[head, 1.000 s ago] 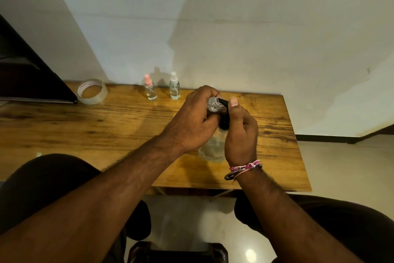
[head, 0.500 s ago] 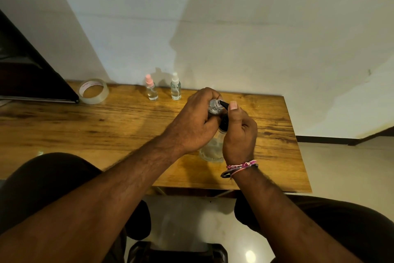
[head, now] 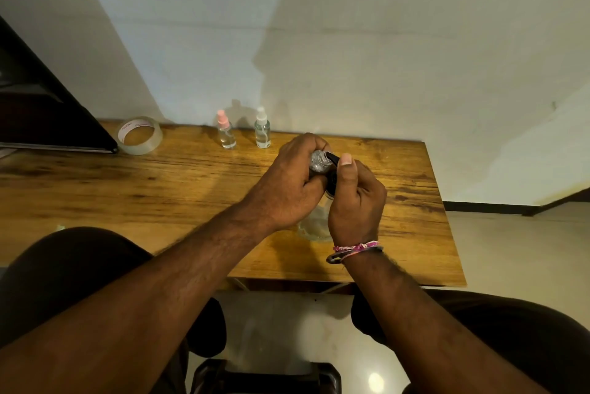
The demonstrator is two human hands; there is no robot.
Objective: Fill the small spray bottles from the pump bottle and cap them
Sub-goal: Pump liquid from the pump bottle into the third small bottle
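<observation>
In the head view, the filling step was in hand. The left hand (head: 289,184) had its fingers curled round a small uncapped spray bottle (head: 319,162), holding it tilted with its open neck against the black nozzle (head: 332,158) of the pump bottle (head: 314,224). The right hand (head: 356,199) was wrapped round the pump head, its thumb laid along the top just behind the nozzle, fingers closed about the black collar below. The pump bottle's clear body stood on the wooden table (head: 159,189), showing beneath both palms, just under the heels of the hands.

How much liquid had gone into the held bottle could not be told; the fingers hid most of it. By my judgement the next move called for steady downward presses of the thumb while the left fingers kept the neck lined up with the spout, since a slip sideways would send liquid over the knuckles or the table. After that a cap would be needed, and none lay in sight near the fingers.

Counted: three small spray bottles in all. One was in the left fingers; a pink-capped bottle (head: 226,134) and a white-capped bottle (head: 262,132) stood upright beyond the left fingertips, well apart from them, near the wall, both capped with liquid inside. There was one pump bottle. One roll of clear tape (head: 139,135) lay far to the left of the hands.
</observation>
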